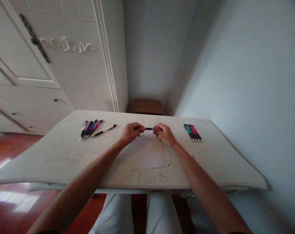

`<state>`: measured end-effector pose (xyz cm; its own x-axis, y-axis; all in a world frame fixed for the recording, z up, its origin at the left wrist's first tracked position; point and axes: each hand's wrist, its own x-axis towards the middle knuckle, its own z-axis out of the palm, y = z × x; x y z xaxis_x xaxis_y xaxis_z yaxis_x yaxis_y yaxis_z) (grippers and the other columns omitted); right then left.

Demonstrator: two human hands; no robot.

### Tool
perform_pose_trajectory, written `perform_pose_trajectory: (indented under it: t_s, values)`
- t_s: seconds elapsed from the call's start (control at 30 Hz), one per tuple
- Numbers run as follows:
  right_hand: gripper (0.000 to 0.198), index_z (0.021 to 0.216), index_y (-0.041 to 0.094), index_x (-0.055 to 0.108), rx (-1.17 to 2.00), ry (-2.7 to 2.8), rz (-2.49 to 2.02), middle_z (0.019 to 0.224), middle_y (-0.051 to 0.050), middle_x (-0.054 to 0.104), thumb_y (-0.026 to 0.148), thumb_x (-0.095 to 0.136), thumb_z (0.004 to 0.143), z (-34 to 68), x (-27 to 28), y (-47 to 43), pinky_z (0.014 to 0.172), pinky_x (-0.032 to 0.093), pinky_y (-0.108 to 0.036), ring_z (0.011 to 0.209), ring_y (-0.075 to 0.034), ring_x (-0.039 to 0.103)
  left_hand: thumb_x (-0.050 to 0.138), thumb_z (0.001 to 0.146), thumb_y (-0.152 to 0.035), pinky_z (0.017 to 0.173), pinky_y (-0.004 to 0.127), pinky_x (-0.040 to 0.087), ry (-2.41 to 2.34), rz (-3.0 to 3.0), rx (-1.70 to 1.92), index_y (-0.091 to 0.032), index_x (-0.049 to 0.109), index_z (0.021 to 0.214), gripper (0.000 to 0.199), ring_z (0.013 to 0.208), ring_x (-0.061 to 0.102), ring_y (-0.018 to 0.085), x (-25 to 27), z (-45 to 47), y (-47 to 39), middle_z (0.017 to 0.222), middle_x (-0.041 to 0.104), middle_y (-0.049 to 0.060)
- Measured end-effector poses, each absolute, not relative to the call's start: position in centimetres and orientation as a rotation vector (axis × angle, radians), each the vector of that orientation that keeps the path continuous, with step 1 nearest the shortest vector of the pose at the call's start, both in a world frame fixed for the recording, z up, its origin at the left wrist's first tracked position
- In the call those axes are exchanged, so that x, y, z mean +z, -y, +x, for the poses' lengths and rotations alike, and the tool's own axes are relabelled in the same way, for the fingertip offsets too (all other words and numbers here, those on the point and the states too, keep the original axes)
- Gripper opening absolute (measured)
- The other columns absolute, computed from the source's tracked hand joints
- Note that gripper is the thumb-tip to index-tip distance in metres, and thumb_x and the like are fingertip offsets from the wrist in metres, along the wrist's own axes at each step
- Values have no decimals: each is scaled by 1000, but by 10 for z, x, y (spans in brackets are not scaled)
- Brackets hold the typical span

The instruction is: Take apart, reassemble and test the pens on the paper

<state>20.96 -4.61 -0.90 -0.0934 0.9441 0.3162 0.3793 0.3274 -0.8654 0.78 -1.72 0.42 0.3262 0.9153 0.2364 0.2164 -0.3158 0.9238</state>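
Between my two hands a pen (149, 128) is held level, its dark middle part showing. My left hand (133, 132) pinches one end, and my right hand (164, 132) pinches the other end. The fingers hide both ends of the pen. Below the hands lies a sheet of lined paper (149, 152) on the white table. Left of my left hand a single white and black pen (104, 130) lies slantwise, beside a group of several pens (91, 128) in white, purple, blue and pink. To the right, several teal and pink pens (192, 132) lie side by side.
The white table (84, 162) has a curved front edge close to my legs. A white cabinet (89, 81) stands behind it on the left, and a grey wall (247, 97) runs along the right. Past the far edge is a brown wooden piece of furniture (147, 106).
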Motion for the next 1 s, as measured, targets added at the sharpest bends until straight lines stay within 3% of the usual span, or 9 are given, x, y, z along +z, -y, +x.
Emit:
perform_pose_trajectory:
  t_s: [0.23,0.6,1.0]
  values:
    - [17,80,19,61,629,1661,-1187,77,-2,67,35,67,76,209,-4,48,67,46,-28,72,-16,61,66,73,-32,49,20,45,-1005,1756,1031,-14,68,76,18,49,56,10,2,8,16,63,66,1]
    - [3,78,20,66,382,1704,-1345,78,-2,69,21,64,76,235,-8,38,71,46,-29,74,-17,62,69,75,-30,62,24,44,-1098,2150,990,-18,74,77,14,63,57,13,-4,0,9,75,68,3]
    - [14,81,21,71,272,1889,-1482,87,-5,73,11,62,78,246,-26,31,79,47,-34,84,-21,65,64,78,-28,78,29,47,-1137,2411,716,-24,77,87,17,81,63,20,-12,-9,2,87,72,5]
